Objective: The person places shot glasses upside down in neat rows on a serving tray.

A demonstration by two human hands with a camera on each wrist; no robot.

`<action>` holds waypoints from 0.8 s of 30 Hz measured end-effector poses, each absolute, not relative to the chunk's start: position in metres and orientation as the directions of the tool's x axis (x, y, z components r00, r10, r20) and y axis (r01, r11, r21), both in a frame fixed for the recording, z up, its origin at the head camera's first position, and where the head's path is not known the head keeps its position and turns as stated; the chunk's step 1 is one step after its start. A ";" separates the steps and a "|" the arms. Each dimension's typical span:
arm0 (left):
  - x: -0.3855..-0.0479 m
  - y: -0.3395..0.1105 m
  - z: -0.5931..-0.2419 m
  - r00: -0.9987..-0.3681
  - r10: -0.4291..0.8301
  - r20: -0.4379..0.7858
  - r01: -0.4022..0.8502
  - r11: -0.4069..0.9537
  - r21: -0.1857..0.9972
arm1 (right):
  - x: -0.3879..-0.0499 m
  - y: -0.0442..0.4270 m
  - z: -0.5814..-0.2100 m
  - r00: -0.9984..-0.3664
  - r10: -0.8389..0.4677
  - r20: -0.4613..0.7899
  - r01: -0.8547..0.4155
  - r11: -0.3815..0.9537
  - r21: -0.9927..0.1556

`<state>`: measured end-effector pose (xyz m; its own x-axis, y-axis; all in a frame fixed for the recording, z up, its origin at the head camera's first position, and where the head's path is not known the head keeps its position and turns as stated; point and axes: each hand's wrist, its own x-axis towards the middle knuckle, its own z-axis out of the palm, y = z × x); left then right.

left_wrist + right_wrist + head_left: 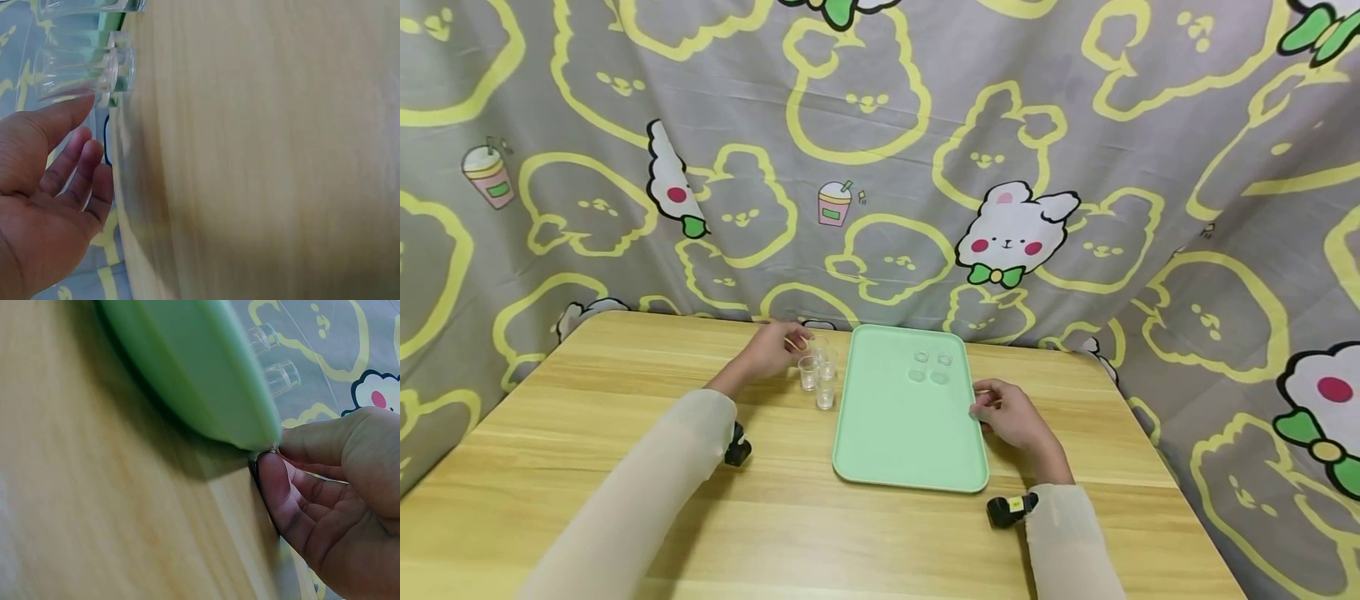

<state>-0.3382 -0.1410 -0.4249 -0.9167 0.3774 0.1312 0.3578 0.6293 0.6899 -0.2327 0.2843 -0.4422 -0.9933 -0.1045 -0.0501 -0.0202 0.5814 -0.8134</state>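
Note:
Several small clear shot glasses (825,394) stand in a cluster on the table, left of a light green tray (895,433). My left hand (772,348) is behind and left of that cluster, its fingers loosely bent. In the left wrist view the left thumb (72,119) lies close beside one glass (84,72); whether they touch I cannot tell. My right hand (1011,414) pinches the tray's right rim between thumb and forefinger, as the right wrist view shows (325,487). Clear glasses (944,358) sit on the tray's far right part, two of them visible past the rim (284,378).
The wooden table (760,517) reaches back to a grey curtain (737,108) with cartoon prints. Behind the tray, the table's far edge lies close. Black wrist cameras (1011,510) sit at both sleeves.

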 end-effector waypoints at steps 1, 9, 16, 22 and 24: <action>-0.339 -0.140 -0.425 -0.912 0.387 0.136 0.368 0.626 0.688 | -0.233 0.284 -0.442 -0.993 -0.105 -0.048 -0.021 0.580 -0.814; -0.340 -0.136 -0.430 -0.906 0.414 0.091 0.360 0.637 0.682 | -0.233 0.285 -0.442 -0.993 -0.107 -0.050 -0.021 0.579 -0.815; -0.342 -0.138 -0.434 -0.906 0.417 0.074 0.345 0.624 0.701 | -0.232 0.284 -0.444 -0.994 -0.104 -0.038 -0.030 0.581 -0.813; -0.343 -0.136 -0.435 -0.913 0.400 0.079 0.329 0.607 0.723 | -0.232 0.283 -0.443 -0.995 -0.095 -0.044 -0.019 0.580 -0.814; -0.344 -0.136 -0.437 -0.915 0.396 0.084 0.327 0.601 0.729 | -0.233 0.283 -0.442 -0.995 -0.090 -0.050 -0.012 0.579 -0.816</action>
<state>-0.3445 -0.1363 -0.4367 -0.9145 0.3957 0.0840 0.3271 0.6013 0.7290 -0.2326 0.2827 -0.4422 -0.9947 -0.0905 -0.0496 -0.0120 0.5786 -0.8155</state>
